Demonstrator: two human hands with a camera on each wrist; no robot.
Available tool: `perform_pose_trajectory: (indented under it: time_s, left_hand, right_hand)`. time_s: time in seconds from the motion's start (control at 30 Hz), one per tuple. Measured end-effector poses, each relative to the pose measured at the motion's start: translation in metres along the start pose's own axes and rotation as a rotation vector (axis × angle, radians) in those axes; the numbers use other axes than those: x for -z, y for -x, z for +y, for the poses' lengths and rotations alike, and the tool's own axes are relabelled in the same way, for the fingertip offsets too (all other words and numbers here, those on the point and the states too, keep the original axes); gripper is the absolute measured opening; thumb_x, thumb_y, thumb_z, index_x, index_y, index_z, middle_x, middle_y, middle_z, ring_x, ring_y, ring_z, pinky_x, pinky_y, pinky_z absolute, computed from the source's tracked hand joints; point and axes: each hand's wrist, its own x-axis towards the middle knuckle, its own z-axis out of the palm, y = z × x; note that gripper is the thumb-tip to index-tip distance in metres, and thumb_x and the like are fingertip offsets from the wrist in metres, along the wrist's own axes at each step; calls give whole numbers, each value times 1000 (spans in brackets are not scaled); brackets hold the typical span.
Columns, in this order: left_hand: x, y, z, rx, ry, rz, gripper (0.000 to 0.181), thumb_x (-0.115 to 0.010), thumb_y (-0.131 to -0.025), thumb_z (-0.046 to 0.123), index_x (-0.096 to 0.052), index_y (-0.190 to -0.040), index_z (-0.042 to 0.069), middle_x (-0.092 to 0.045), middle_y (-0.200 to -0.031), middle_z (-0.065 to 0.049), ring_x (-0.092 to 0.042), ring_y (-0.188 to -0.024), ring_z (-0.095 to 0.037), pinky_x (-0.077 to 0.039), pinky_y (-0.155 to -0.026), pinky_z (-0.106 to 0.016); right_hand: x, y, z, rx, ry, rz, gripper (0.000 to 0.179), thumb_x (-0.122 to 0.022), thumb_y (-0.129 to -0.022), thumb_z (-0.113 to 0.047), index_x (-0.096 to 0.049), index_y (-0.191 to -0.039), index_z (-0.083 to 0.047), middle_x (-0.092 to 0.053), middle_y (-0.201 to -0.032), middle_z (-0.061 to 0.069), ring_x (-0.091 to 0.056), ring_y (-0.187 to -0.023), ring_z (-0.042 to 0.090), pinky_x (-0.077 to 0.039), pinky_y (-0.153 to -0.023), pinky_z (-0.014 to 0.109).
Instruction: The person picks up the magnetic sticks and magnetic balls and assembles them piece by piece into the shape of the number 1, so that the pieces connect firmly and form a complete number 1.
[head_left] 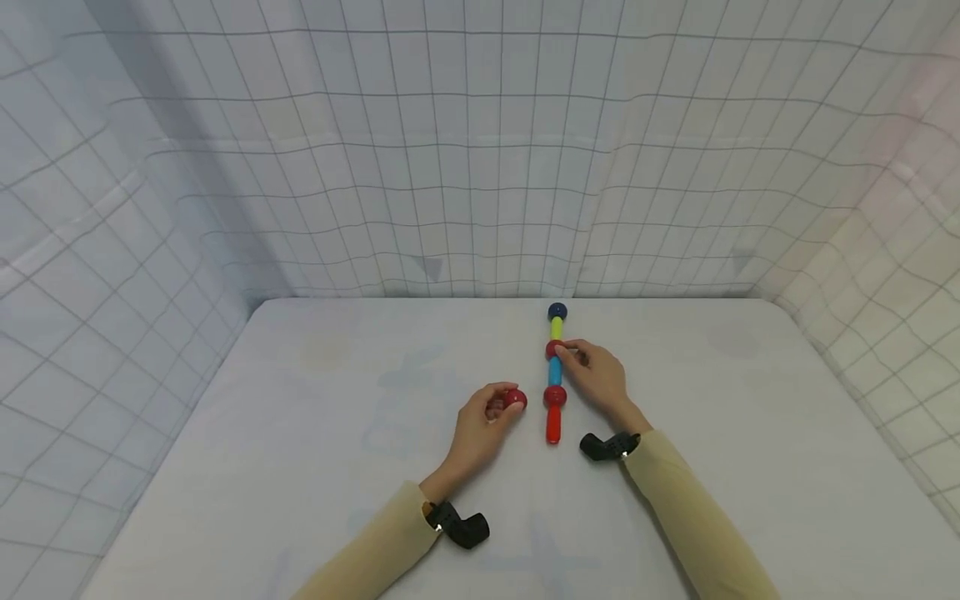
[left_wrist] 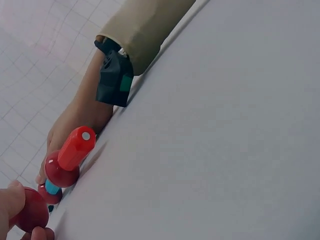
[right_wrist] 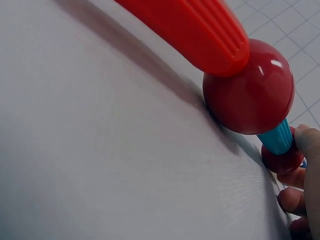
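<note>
A straight chain of balls and rods lies on the white table [head_left: 337, 467]. From its far end run a dark blue ball [head_left: 557, 311], a yellow-green rod [head_left: 557, 328], a red ball [head_left: 553, 348], a blue rod [head_left: 555, 372], a second red ball [head_left: 555, 396] and a red rod [head_left: 553, 424]. My right hand [head_left: 600, 377] pinches the farther red ball between thumb and fingers. Left of the chain, my left hand [head_left: 477, 427] holds a separate red ball [left_wrist: 34, 211] at its fingertips, apart from the chain. In the right wrist view the red rod [right_wrist: 195, 32] meets the nearer red ball [right_wrist: 250, 92].
White walls [head_left: 480, 167] with a grey grid surround the table at the back and both sides. Dark wrist cameras [head_left: 467, 530] sit on both wrists. The chain's far end is close to the table's back edge.
</note>
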Motion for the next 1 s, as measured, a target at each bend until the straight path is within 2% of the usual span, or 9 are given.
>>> perform_pose_trajectory:
  time_s: [0.17, 0.43, 0.73, 0.87, 1.0]
  left_hand:
    - [-1, 8, 4, -3, 10, 8, 32, -68, -89, 26, -62, -117, 9, -61, -99, 0, -56, -85, -13, -49, -74, -26]
    - [0, 8, 5, 0, 22, 24, 31, -69, -89, 24, -63, -115, 7, -62, -96, -1, -57, -82, -13, -50, -72, -25]
    - [-1, 9, 5, 24, 31, 36, 31, -71, -87, 23, -62, -114, 8, -60, -99, -2, -58, -82, -13, -50, -72, -24]
    - [-1, 9, 5, 6, 33, 45, 31, -71, -87, 23, -62, -112, 7, -59, -99, -4, -58, -81, -13, -50, -71, -24]
    - [-1, 10, 6, -2, 33, 49, 32, -71, -87, 23, -61, -111, 5, -59, -99, -5, -59, -80, -14, -51, -70, -24]
  right_hand:
    - [2, 4, 0, -9, -48, 14, 46, -53, -95, -45, -63, -120, -9, -54, -77, 5, -48, -72, 21, -36, -62, 33]
    - [8, 24, -2, -53, -180, 50, 38, -57, -95, -35, -61, -117, -4, -52, -78, 5, -46, -73, 21, -34, -64, 32]
    - [18, 56, -11, -105, -234, -33, 37, -60, -93, -37, -58, -115, -7, -56, -79, 3, -48, -70, 18, -38, -59, 27]
    - [22, 69, -22, -104, -244, -74, 34, -63, -92, -35, -58, -108, -6, -57, -73, 1, -50, -62, 17, -38, -53, 25]
    - [24, 80, -33, -147, -245, -124, 35, -64, -90, -38, -58, -102, -6, -58, -65, 1, -54, -53, 17, -40, -50, 26]
